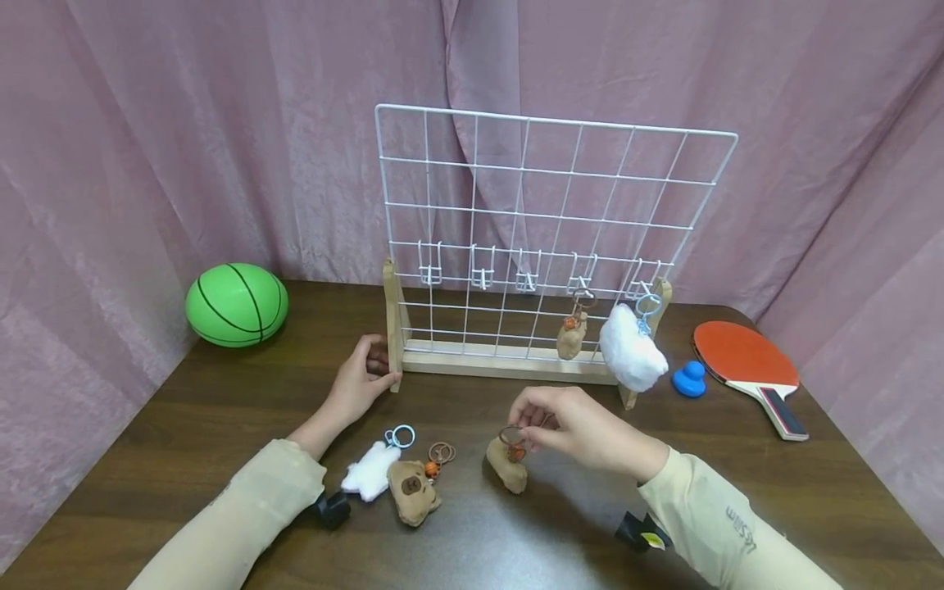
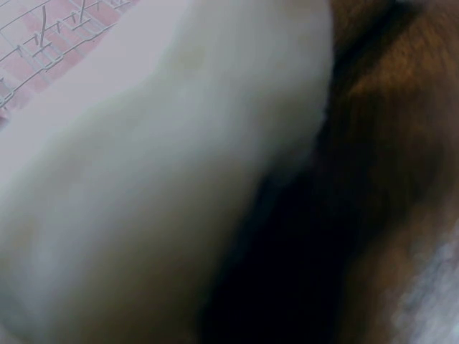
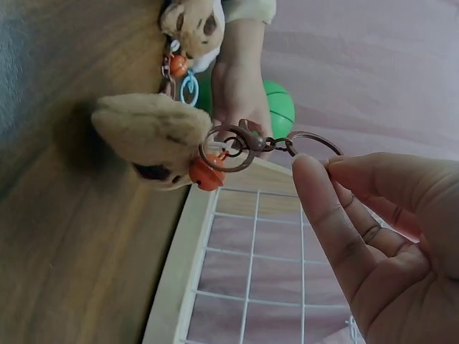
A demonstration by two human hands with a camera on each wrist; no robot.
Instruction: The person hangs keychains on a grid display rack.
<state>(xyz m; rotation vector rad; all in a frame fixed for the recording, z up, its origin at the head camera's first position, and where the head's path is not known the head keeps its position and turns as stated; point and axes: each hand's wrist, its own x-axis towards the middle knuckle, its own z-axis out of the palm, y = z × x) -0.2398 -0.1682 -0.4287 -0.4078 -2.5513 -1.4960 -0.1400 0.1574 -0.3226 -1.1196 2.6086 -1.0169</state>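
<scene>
Pink curtains (image 1: 295, 123) back the wooden table (image 1: 457, 565), whose left edge runs well apart from our left hand (image 1: 354, 385); between it and our right hand (image 1: 571, 426), in front of the grid rack (image 1: 509, 367), we have room to move. The right pinches the ring (image 3: 315, 135) of a fuzzy tan plush keychain (image 1: 506, 469) with an orange bell (image 3: 206, 172), hanging low over the table; our left grips the rack's wooden leg (image 1: 395, 319).
</scene>
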